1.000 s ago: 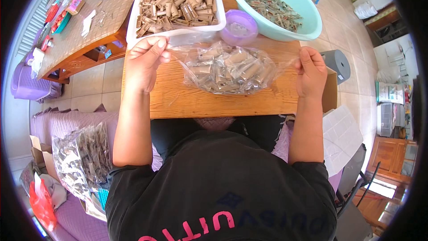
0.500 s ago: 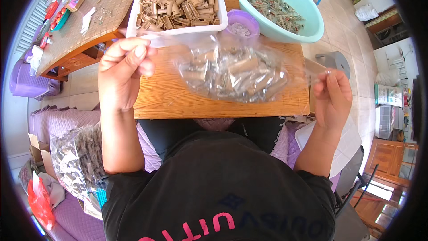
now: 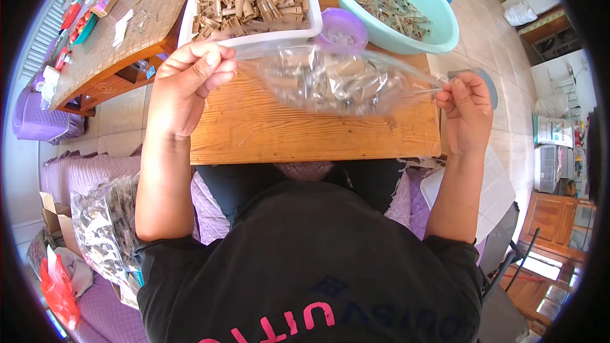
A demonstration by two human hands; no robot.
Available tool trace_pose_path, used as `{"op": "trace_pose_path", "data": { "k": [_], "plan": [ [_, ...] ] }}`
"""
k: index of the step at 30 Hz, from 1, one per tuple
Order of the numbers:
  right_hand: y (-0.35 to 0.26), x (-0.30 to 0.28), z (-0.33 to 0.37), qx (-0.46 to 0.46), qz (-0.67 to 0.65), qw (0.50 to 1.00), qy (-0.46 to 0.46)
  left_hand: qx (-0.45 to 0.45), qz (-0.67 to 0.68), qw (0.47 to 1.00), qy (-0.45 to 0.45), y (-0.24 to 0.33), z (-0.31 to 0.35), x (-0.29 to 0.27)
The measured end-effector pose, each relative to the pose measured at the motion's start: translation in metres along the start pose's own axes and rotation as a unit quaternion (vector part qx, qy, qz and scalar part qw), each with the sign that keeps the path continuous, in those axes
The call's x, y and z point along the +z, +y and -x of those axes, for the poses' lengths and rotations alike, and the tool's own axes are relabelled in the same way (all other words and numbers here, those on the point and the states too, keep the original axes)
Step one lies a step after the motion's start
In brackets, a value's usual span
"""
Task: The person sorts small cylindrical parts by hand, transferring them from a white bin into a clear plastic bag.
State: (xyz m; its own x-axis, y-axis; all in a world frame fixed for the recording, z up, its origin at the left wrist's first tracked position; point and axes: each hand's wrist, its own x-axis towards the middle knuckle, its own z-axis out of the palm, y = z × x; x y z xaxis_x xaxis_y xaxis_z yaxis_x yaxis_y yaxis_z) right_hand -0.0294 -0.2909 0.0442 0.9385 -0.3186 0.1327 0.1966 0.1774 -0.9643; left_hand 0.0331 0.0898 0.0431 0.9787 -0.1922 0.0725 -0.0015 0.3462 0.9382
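Clear bag (image 3: pixel 330 86) hangs stretched over wooden table (image 3: pixel 305 143). Left hand (image 3: pixel 190 79) pinches one end, right hand (image 3: pixel 469 98) other; hands well apart. Bag already loaded; contents blurred, seal can't be told. Plenty sits unbagged: brown pieces (image 3: pixel 254 0) heaped in white tray (image 3: pixel 279 37), small parts (image 3: pixel 387 9) in turquoise basin (image 3: pixel 445 16), whitish bits (image 3: pixel 341 38) in purple bowl (image 3: pixel 360 33).

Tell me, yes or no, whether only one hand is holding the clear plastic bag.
No, the left hand and right hand each grip one end of the clear plastic bag.
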Motion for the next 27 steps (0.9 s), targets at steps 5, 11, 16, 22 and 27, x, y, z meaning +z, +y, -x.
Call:
{"op": "trace_pose_path", "data": {
  "k": [5,11,16,22,27],
  "plan": [
    [0.033,-0.016,0.021,0.015,0.004,0.998,-0.059,-0.032,-0.024,0.999,0.037,-0.038,0.031,-0.014],
    [0.054,-0.041,0.053,-0.021,-0.026,0.994,-0.101,0.001,-0.066,0.998,0.003,-0.051,0.063,-0.020],
    [0.063,-0.057,0.074,-0.041,-0.014,0.991,-0.124,0.037,-0.107,0.993,-0.037,-0.062,0.084,-0.028],
    [0.061,-0.066,0.097,-0.014,0.023,0.987,-0.156,0.024,-0.121,0.990,-0.074,-0.073,0.109,-0.037],
    [0.063,-0.070,0.106,-0.001,0.038,0.986,-0.159,0.006,-0.147,0.985,-0.091,-0.072,0.118,-0.037]
  ]
}}
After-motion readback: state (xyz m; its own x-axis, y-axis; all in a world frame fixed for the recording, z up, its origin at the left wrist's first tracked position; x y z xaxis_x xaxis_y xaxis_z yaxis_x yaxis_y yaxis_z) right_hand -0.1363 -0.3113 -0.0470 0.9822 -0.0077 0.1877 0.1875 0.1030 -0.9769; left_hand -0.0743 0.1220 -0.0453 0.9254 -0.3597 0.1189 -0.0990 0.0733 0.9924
